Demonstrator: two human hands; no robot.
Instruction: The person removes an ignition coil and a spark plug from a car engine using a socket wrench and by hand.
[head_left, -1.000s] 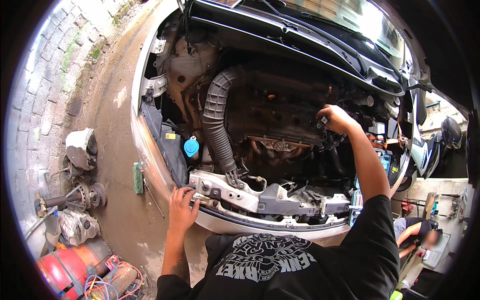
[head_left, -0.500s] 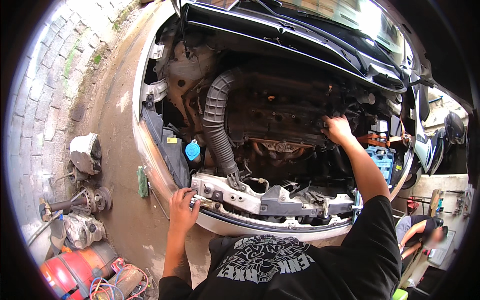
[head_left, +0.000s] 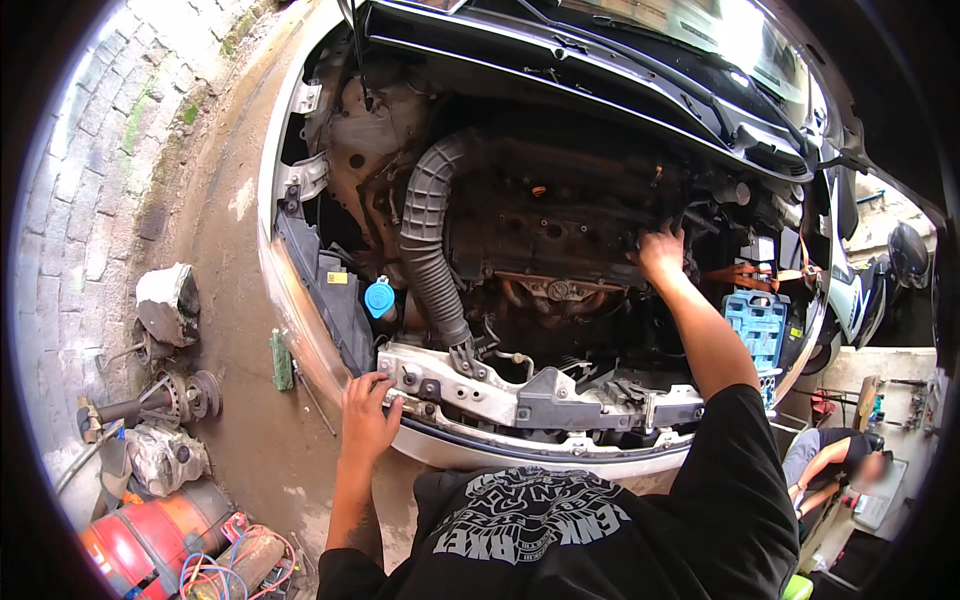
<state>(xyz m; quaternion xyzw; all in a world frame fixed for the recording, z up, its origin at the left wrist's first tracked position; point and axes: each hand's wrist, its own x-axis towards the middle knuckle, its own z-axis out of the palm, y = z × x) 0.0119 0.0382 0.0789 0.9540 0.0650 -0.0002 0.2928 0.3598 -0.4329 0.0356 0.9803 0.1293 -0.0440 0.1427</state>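
Before me is an open car engine bay with a dark engine (head_left: 540, 232) in it. My right hand (head_left: 661, 254) reaches over the engine's right end, its fingers bent down at the dark parts there; what they hold, if anything, is hidden. At the front left corner, my left hand (head_left: 370, 414) rests by the white front crossmember (head_left: 450, 378). Its fingers are curled around a small shiny metal piece, too small to name. A ribbed grey air hose (head_left: 432, 255) curves along the engine's left side.
A blue-capped reservoir (head_left: 380, 297) stands beside the hose. At the bay's right lies a blue tool case (head_left: 756, 325). On the ground at left are a green object (head_left: 281, 360), a hub with brake disc (head_left: 190, 398) and a red cylinder (head_left: 150, 545). Another person (head_left: 835, 465) bends at far right.
My right hand and forearm have shifted a little left across the engine, uncovering more of the blue case. The left hand stays at the front corner. The view has shifted slightly.
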